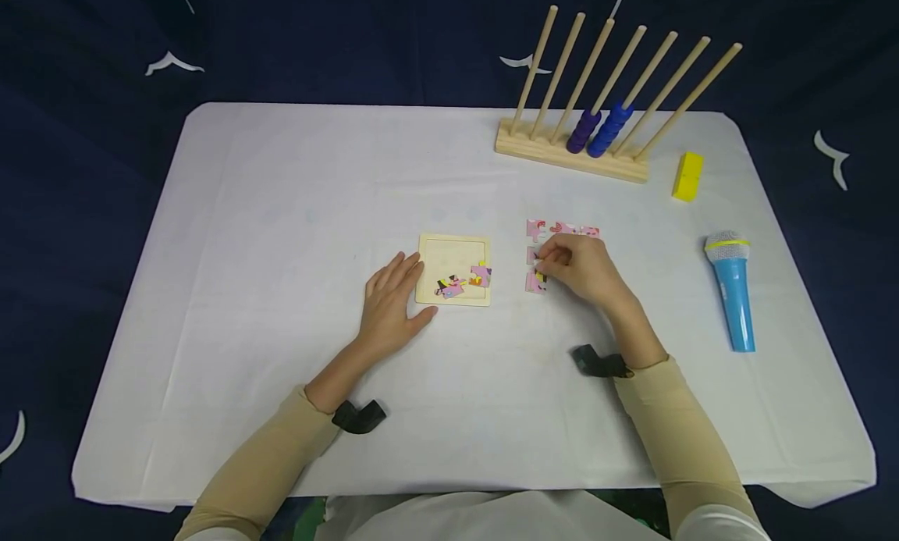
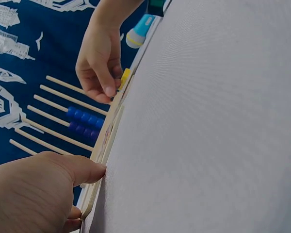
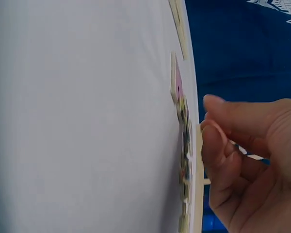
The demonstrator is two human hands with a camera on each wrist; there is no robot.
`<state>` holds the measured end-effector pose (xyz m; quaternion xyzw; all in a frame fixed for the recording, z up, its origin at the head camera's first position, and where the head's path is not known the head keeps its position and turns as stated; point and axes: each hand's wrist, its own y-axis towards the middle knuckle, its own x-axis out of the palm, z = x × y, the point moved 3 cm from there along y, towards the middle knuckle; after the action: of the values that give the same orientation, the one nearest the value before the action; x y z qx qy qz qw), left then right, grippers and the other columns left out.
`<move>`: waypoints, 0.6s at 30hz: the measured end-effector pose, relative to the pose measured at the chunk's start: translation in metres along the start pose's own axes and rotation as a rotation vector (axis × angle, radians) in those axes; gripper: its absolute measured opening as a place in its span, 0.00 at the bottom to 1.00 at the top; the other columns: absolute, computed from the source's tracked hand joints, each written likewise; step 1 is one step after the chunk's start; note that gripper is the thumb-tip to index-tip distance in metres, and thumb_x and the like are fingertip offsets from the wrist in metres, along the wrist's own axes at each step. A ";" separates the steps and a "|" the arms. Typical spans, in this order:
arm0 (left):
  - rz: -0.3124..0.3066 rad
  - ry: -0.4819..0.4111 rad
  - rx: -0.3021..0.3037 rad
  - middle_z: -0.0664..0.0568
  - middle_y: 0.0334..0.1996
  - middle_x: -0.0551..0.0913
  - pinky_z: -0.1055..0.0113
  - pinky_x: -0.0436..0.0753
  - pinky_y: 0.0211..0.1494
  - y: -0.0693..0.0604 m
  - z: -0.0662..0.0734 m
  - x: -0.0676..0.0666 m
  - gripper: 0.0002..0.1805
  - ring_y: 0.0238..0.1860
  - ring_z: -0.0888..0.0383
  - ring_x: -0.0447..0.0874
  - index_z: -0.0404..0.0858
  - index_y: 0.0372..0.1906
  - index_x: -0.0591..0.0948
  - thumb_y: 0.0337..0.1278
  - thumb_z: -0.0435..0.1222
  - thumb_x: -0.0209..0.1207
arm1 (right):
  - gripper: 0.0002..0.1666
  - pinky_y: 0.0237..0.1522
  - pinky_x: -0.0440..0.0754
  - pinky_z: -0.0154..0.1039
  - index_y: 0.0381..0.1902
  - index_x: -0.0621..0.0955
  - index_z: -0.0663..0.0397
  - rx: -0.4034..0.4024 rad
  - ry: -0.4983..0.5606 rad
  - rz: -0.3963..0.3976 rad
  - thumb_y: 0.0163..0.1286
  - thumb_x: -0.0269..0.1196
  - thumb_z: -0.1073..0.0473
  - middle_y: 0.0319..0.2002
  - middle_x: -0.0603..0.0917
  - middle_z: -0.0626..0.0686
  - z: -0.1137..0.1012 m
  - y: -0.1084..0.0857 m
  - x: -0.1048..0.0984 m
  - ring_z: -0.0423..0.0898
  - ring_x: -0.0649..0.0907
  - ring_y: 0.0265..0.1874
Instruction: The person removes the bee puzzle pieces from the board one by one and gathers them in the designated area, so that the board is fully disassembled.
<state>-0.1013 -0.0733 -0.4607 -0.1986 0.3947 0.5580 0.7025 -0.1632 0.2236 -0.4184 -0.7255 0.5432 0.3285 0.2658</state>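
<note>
A shallow square wooden puzzle tray [image 1: 449,254] lies at the middle of the table, with a few joined pink puzzle pieces [image 1: 451,289] low inside and another pink piece [image 1: 481,275] at its right side. My left hand [image 1: 389,311] rests against the tray's left edge, fingers extended and thumb spread near the lower corner. To the right, loose pink puzzle pieces [image 1: 536,282] lie in rows, partly hidden under my right hand [image 1: 579,268]. In the right wrist view its thumb [image 3: 216,103] and bent index finger are slightly apart, and no piece shows between them.
A wooden peg stand [image 1: 569,157] with purple rings [image 1: 584,130] and blue rings [image 1: 609,131] stands at the back right. Near it lies a yellow block [image 1: 687,176]. A blue toy microphone [image 1: 733,303] lies farther right on the white tablecloth [image 1: 281,213].
</note>
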 end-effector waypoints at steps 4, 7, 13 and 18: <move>-0.001 0.001 -0.002 0.42 0.72 0.64 0.43 0.52 0.73 0.000 0.000 0.000 0.39 0.76 0.44 0.52 0.29 0.68 0.68 0.53 0.40 0.67 | 0.09 0.33 0.73 0.30 0.39 0.84 0.62 0.017 0.008 0.011 0.60 0.69 0.65 0.30 0.84 0.56 -0.002 0.001 -0.006 0.47 0.79 0.29; -0.001 -0.001 -0.001 0.42 0.72 0.64 0.43 0.52 0.73 0.000 0.001 -0.001 0.39 0.76 0.44 0.53 0.29 0.68 0.68 0.52 0.40 0.68 | 0.12 0.35 0.72 0.32 0.41 0.83 0.62 0.017 0.002 0.026 0.59 0.70 0.65 0.32 0.84 0.57 -0.003 0.002 -0.008 0.49 0.79 0.31; 0.001 0.000 -0.001 0.41 0.72 0.65 0.43 0.52 0.73 0.000 0.002 -0.002 0.39 0.76 0.43 0.53 0.28 0.67 0.69 0.52 0.40 0.68 | 0.15 0.37 0.73 0.36 0.46 0.82 0.63 -0.002 0.037 0.000 0.61 0.69 0.64 0.37 0.84 0.59 -0.014 0.007 0.000 0.50 0.79 0.34; -0.001 0.002 0.000 0.41 0.72 0.64 0.43 0.52 0.73 0.000 0.002 -0.001 0.39 0.76 0.43 0.53 0.28 0.67 0.69 0.52 0.40 0.67 | 0.19 0.32 0.74 0.34 0.49 0.82 0.60 -0.031 0.077 -0.068 0.60 0.71 0.62 0.40 0.83 0.58 -0.033 0.014 0.014 0.48 0.79 0.32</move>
<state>-0.1013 -0.0729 -0.4585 -0.1995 0.3954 0.5572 0.7024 -0.1674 0.1866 -0.4080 -0.7597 0.5227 0.2996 0.2447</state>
